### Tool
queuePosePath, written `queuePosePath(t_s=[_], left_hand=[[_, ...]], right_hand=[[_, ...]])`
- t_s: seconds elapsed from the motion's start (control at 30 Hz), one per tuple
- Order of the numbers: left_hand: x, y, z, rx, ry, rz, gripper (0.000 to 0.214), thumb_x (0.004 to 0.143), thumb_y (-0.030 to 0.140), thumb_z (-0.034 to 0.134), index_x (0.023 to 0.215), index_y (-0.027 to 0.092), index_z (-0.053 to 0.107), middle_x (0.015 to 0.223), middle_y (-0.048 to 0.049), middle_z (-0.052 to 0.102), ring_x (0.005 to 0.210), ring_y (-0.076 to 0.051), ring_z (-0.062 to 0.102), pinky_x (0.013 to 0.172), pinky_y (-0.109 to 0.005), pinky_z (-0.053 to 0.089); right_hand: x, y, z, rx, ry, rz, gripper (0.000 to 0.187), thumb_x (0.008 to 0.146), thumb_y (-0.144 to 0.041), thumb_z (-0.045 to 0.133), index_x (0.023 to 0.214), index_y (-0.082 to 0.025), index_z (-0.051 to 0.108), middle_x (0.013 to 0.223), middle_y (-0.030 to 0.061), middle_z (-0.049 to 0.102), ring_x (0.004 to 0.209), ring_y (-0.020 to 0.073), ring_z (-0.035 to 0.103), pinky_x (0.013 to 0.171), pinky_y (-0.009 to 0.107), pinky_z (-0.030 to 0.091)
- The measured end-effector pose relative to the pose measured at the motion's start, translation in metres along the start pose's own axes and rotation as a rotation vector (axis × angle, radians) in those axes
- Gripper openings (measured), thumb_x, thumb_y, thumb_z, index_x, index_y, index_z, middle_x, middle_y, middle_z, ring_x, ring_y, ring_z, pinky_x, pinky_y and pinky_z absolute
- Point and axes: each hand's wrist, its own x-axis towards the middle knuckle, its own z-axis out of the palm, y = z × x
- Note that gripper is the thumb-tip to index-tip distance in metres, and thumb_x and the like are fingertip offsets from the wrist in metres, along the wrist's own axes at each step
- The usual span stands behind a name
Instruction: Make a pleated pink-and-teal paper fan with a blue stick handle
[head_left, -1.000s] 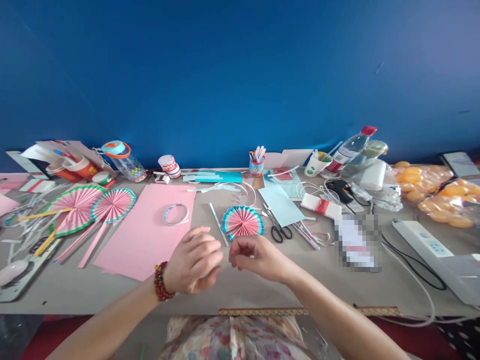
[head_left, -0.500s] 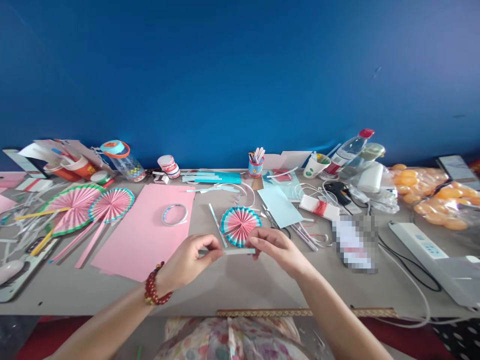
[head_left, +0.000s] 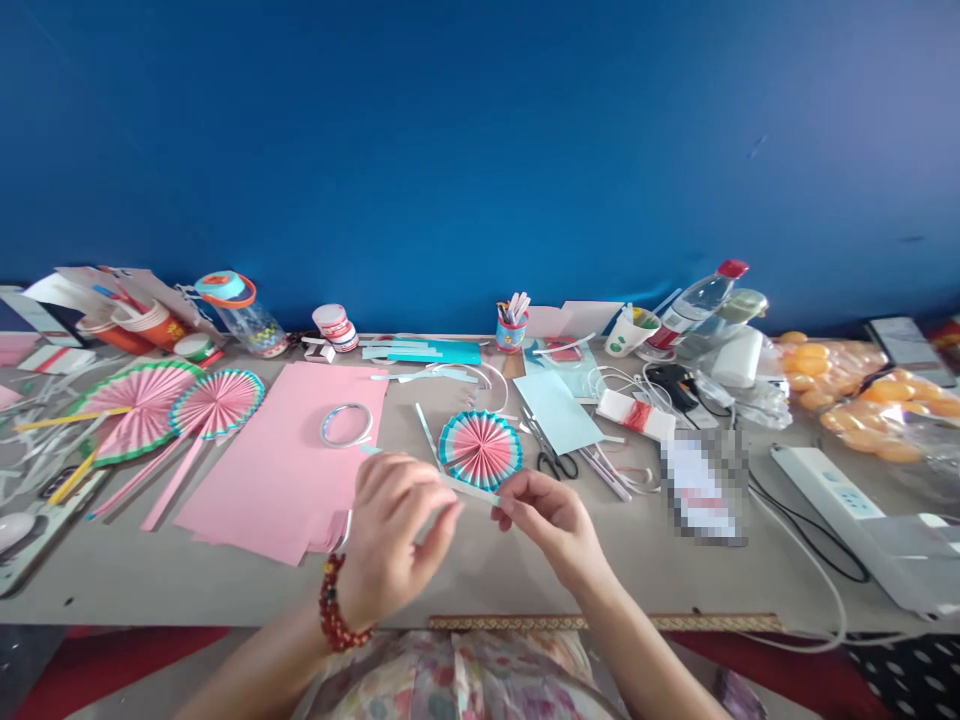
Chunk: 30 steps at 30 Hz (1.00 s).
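Observation:
My two hands meet above the near middle of the grey table (head_left: 495, 575). A thin white paper strip (head_left: 469, 489) runs between them. My left hand (head_left: 394, 535), with a red bead bracelet at the wrist, is curled with its fingertips pinching one end. My right hand (head_left: 547, 520) pinches the other end between thumb and forefinger. Just beyond the strip lies a small round pleated fan (head_left: 480, 448), pink with a teal rim. A large pink paper sheet (head_left: 285, 460) lies to the left of my hands, with a tape ring (head_left: 346, 424) on it.
Two bigger pleated fans (head_left: 176, 405) with stick handles lie at the left. Black scissors (head_left: 553, 455) and a pale blue sheet (head_left: 559, 408) are right of the small fan. Cups, a water bottle (head_left: 694, 298), a power strip (head_left: 829, 485), cables and bags of orange balls (head_left: 862, 385) crowd the right.
One second ago my hands were close together with no strip showing. They then drew apart with the strip stretched level. Now my left hand has turned and risen, and the strip slants.

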Motion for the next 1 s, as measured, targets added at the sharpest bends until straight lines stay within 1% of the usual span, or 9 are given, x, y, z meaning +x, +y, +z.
queuePosePath(t_s=[0.07, 0.13, 0.27, 0.4, 0.7, 0.93, 1.0], left_hand=[[0.0, 0.012, 0.006, -0.009, -0.019, 0.021, 0.012, 0.086, 0.012, 0.064, 0.094, 0.021, 0.061, 0.089, -0.0041, 0.066, 0.087, -0.02, 0.059, 0.084, -0.038, 0.044], [0.0, 0.018, 0.012, -0.01, -0.015, -0.004, 0.012, 0.087, 0.011, 0.064, 0.094, 0.02, 0.06, 0.089, -0.004, 0.067, 0.087, -0.02, 0.058, 0.082, -0.037, 0.043], [-0.004, 0.019, 0.018, -0.006, -0.016, -0.044, 0.012, 0.089, 0.01, 0.061, 0.094, 0.02, 0.059, 0.089, -0.0041, 0.068, 0.087, -0.02, 0.058, 0.081, -0.036, 0.042], [-0.007, 0.019, 0.018, -0.019, -0.035, -0.069, 0.014, 0.089, 0.008, 0.06, 0.095, 0.021, 0.057, 0.089, -0.0037, 0.067, 0.087, -0.02, 0.057, 0.082, -0.036, 0.041], [-0.007, 0.02, 0.015, -0.156, -0.148, -0.118, 0.013, 0.091, 0.007, 0.05, 0.09, 0.019, 0.05, 0.083, -0.0026, 0.059, 0.083, -0.019, 0.051, 0.077, -0.035, 0.039], [-0.004, 0.017, 0.011, -0.217, -0.213, -0.118, 0.013, 0.09, 0.006, 0.048, 0.088, 0.019, 0.048, 0.081, -0.0021, 0.055, 0.081, -0.019, 0.048, 0.075, -0.034, 0.039], [-0.004, 0.017, 0.011, -0.229, -0.212, -0.117, 0.014, 0.089, 0.005, 0.047, 0.086, 0.019, 0.047, 0.08, -0.0016, 0.053, 0.08, -0.018, 0.047, 0.073, -0.033, 0.039]], right_hand=[[-0.003, 0.001, 0.006, -0.03, 0.009, -0.068, 0.02, 0.086, -0.035, 0.065, 0.077, -0.018, 0.065, 0.072, 0.0024, 0.065, 0.065, 0.0139, 0.06, 0.062, 0.024, 0.048], [-0.004, 0.001, 0.011, -0.076, 0.017, -0.153, 0.018, 0.088, -0.033, 0.064, 0.078, -0.018, 0.066, 0.073, 0.0022, 0.064, 0.066, 0.0139, 0.059, 0.062, 0.024, 0.047], [-0.003, 0.002, 0.016, -0.198, 0.032, -0.31, 0.011, 0.09, -0.025, 0.062, 0.081, -0.019, 0.067, 0.076, 0.0028, 0.065, 0.07, 0.0149, 0.059, 0.064, 0.026, 0.046], [0.001, 0.001, 0.016, -0.224, 0.018, -0.403, 0.01, 0.089, -0.019, 0.061, 0.081, -0.02, 0.066, 0.079, 0.0031, 0.066, 0.075, 0.0163, 0.061, 0.068, 0.027, 0.047], [0.007, 0.003, 0.014, -0.196, -0.101, -0.422, 0.011, 0.091, -0.018, 0.057, 0.082, -0.021, 0.062, 0.08, 0.0032, 0.064, 0.077, 0.0168, 0.06, 0.072, 0.029, 0.047], [0.009, 0.005, 0.013, -0.182, -0.171, -0.398, 0.011, 0.091, -0.02, 0.057, 0.081, -0.021, 0.061, 0.078, 0.0023, 0.061, 0.074, 0.0161, 0.058, 0.07, 0.029, 0.046], [0.009, 0.007, 0.013, -0.17, -0.18, -0.391, 0.011, 0.092, -0.02, 0.057, 0.081, -0.021, 0.062, 0.077, 0.0021, 0.061, 0.074, 0.016, 0.058, 0.07, 0.029, 0.046]])
